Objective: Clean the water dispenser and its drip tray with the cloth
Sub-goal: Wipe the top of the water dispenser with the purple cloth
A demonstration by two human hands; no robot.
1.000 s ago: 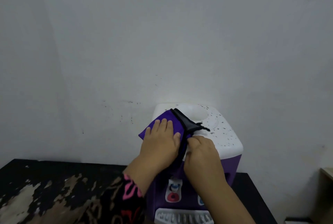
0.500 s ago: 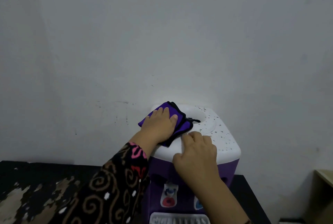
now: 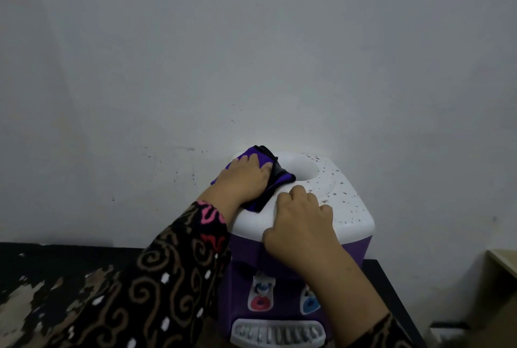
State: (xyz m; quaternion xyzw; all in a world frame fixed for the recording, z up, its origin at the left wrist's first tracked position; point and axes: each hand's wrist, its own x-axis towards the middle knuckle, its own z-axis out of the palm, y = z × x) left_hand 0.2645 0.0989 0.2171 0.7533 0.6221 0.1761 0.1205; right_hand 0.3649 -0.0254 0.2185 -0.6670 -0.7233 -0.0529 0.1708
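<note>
Left hand pressing folded purple cloth flat onto white-topped water dispenser, right hand resting spread beside it, drip tray below.

A plain grey-white painted wall fills nearly everything in front of me, dimly and evenly lit, with a slightly brighter patch low down near the middle. Small dark specks and a short scratch mark it low, left of centre. Below the wall a black tabletop meets it along a straight edge. Near me on the left its black coating is worn away in ragged pale patches. At the far right the corner of a pale beige wooden board juts in, with something dark and blurred low beside it.
</note>
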